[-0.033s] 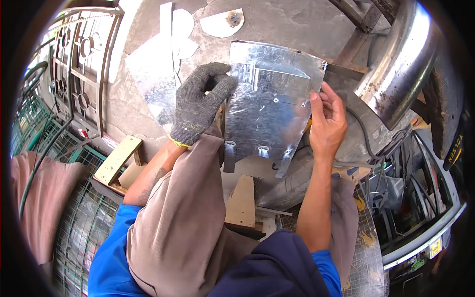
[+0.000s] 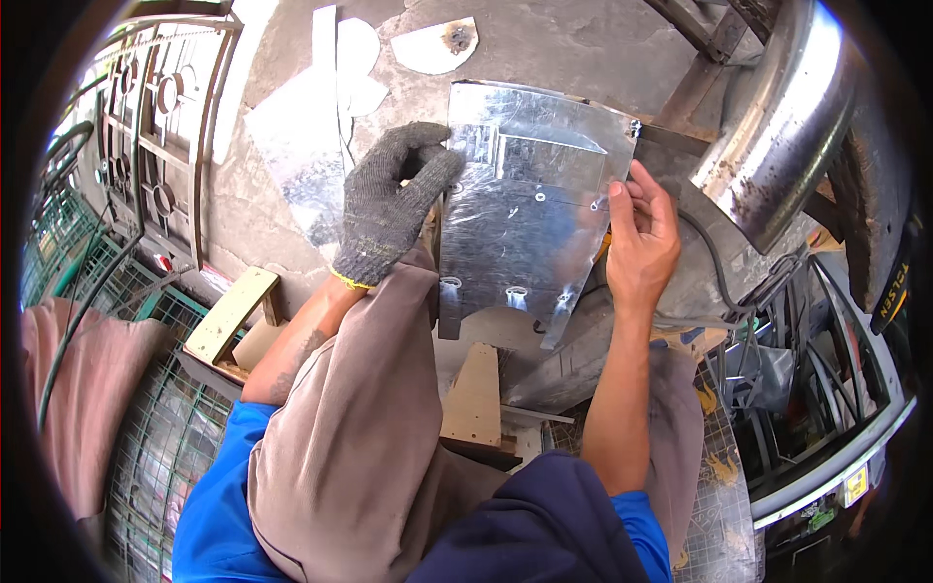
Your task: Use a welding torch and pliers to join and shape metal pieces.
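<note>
A shiny sheet-metal plate (image 2: 530, 233) stands tilted in front of my knees, with small holes, bright slot-like marks along its lower part and narrow tabs at its lower corners. My left hand (image 2: 389, 199), in a dark grey knitted glove with a yellow cuff edge, pinches the plate's left edge between thumb and fingers. On the opposite side my bare right hand (image 2: 641, 223) grips the right edge, thumb on the front face and fingers curled by the rim. What lies behind the plate is mostly hidden.
White sheet offcuts (image 2: 292, 146) and a stained half-round piece (image 2: 437, 45) lie on the concrete beyond. A curved shiny metal pipe (image 2: 768, 146) juts in at upper right. Wooden pieces (image 2: 231, 313), green wire mesh (image 2: 165, 457) and a dark metal frame (image 2: 836, 428) surround me.
</note>
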`<state>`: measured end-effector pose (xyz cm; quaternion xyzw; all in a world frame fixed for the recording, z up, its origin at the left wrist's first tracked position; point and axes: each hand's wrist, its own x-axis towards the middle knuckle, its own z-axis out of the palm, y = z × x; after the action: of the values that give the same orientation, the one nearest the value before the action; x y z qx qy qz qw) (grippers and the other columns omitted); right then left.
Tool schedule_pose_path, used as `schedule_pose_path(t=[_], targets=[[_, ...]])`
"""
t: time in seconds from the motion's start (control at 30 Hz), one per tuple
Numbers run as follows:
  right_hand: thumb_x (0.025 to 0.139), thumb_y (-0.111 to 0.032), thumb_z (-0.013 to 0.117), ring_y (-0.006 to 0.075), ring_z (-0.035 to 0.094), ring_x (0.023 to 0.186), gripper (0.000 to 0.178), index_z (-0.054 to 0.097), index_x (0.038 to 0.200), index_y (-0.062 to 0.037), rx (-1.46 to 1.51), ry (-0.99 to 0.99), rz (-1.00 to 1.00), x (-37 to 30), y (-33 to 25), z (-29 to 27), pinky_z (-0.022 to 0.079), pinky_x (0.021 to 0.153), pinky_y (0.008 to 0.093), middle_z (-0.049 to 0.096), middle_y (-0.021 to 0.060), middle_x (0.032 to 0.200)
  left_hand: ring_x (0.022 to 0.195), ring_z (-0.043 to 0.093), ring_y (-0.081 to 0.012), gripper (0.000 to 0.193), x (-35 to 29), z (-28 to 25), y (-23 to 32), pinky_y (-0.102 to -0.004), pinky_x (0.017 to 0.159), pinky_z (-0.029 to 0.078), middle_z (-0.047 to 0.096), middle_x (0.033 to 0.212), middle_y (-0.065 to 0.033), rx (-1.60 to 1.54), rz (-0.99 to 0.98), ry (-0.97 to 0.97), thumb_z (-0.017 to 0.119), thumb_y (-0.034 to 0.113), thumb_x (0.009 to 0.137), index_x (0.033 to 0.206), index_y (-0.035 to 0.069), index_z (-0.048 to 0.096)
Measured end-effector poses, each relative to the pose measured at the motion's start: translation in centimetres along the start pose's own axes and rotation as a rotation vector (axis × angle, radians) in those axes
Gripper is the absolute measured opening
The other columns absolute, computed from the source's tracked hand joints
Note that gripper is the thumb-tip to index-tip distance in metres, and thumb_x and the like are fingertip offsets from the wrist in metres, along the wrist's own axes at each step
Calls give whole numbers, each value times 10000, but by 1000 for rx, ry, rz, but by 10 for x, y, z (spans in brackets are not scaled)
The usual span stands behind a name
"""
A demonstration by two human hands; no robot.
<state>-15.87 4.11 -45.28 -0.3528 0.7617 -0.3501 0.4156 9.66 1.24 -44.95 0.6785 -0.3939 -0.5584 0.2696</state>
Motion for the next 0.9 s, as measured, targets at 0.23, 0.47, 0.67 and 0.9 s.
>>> schedule_pose_path(t=[0.23, 0.47, 0.67, 0.9], targets=[[960, -89, 706, 123, 669, 824, 278, 705, 1232, -34, -147, 72, -151, -4, 3, 6, 558, 703, 277, 652, 74, 1030, 840, 640, -71, 316, -2, 1, 8, -244, 770, 541, 708, 924, -29, 122, 138, 33, 765, 109, 922, 1214, 24, 676], [954, -73, 706, 140, 675, 819, 274, 711, 1226, -42, -221, 72, -219, -7, 1, 9, 562, 691, 284, 653, 88, 1036, 857, 650, -82, 320, -6, 0, 8, -250, 783, 544, 709, 930, -37, 123, 112, 46, 762, 119, 929, 1221, 22, 673], [946, -59, 706, 146, 678, 825, 280, 701, 1226, -39, -182, 90, -249, -6, 8, 8, 566, 688, 288, 649, 89, 1037, 841, 639, -80, 322, -2, -1, -4, -246, 777, 536, 694, 924, -26, -6, 86, 3, 768, 140, 928, 1217, 29, 678], [970, -85, 691, 143, 672, 938, 311, 667, 1268, 3, -212, 43, -208, -8, 6, 5, 556, 757, 276, 636, 90, 1122, 871, 604, -62, 335, -4, 0, -5, -240, 788, 520, 665, 964, -3, 49, 60, -26, 765, 94, 929, 1241, 26, 664]])
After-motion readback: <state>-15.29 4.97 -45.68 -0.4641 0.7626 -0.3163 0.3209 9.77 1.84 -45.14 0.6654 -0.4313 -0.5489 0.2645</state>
